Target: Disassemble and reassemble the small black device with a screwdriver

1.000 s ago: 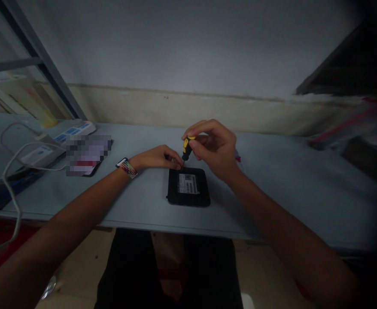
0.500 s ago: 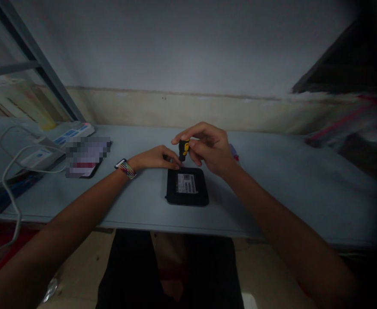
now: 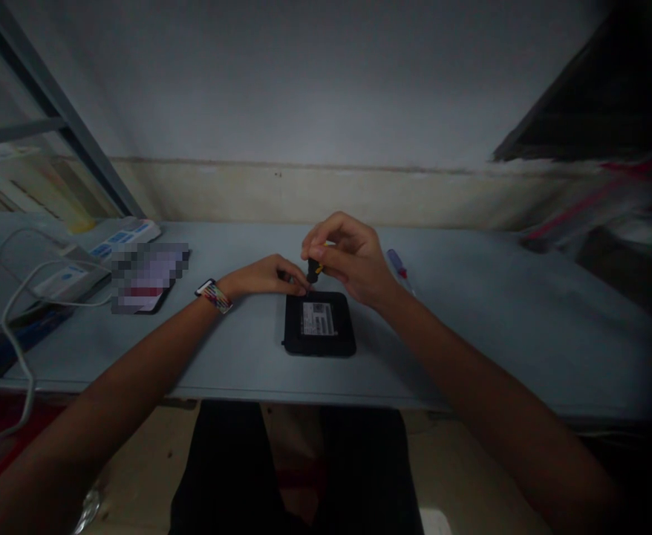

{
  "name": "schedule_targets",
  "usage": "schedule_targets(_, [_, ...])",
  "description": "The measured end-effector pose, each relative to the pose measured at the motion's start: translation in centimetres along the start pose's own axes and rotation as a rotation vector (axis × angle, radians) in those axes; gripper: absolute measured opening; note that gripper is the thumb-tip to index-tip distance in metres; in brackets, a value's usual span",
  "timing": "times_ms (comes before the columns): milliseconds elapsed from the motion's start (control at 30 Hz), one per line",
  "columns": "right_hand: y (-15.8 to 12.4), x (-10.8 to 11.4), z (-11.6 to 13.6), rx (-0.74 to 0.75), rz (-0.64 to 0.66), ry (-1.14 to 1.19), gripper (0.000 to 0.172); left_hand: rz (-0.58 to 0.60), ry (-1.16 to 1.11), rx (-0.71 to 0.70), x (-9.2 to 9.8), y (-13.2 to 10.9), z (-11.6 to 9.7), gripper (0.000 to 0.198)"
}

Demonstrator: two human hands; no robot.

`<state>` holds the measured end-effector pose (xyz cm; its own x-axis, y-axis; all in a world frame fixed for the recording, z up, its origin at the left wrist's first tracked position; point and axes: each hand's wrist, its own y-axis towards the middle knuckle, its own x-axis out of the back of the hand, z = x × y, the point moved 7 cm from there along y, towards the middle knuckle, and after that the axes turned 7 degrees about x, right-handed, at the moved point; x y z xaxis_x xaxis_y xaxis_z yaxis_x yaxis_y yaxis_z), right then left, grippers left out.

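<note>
A flat black device (image 3: 319,339) with a white label lies on the pale blue table (image 3: 471,327) in front of me. My right hand (image 3: 348,256) is closed round a small screwdriver (image 3: 313,270) with a yellow and black handle, held upright over the device's far left corner. My left hand (image 3: 267,275) rests on the table beside that corner, fingers pinched at the screwdriver's tip. What they pinch is too small to make out. A striped band sits on my left wrist.
A second screwdriver (image 3: 398,266) with a purple handle lies just right of my right hand. A phone (image 3: 146,279), a white power strip (image 3: 95,256) and white cables (image 3: 17,312) sit at the left. A metal frame stands at the far left.
My right hand has closed lower over the screwdriver handle, hiding most of the yellow. The view has shifted slightly, and the purple-handled screwdriver now shows.
</note>
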<state>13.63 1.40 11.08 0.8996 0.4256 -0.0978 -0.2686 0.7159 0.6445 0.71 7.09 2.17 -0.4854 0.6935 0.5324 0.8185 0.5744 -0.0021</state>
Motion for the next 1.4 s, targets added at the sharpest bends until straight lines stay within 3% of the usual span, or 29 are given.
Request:
schedule_targets(267, [0.2,-0.2,-0.4,-0.104,0.024,0.023,0.046,0.014,-0.008,0.019,0.0,-0.2,-0.3,0.027])
schedule_targets(767, [0.7,0.6,0.2,0.051,0.091,0.012,0.023,0.005,-0.005,0.076,0.0,-0.4,-1.1,0.028])
schedule_targets(933, [0.5,0.6,0.0,0.038,0.094,-0.04,0.02,0.003,0.004,0.062,0.1,-0.4,-0.9,0.029])
schedule_targets(1267, [0.8,-0.7,-0.4,-0.059,0.048,0.001,0.034,0.012,0.009,0.058,0.0,-0.1,-0.4,0.031])
schedule_targets(1400, [0.7,-0.9,-1.2,-0.126,0.039,0.029,0.051,0.003,0.03,0.061,0.0,0.0,0.3,0.034])
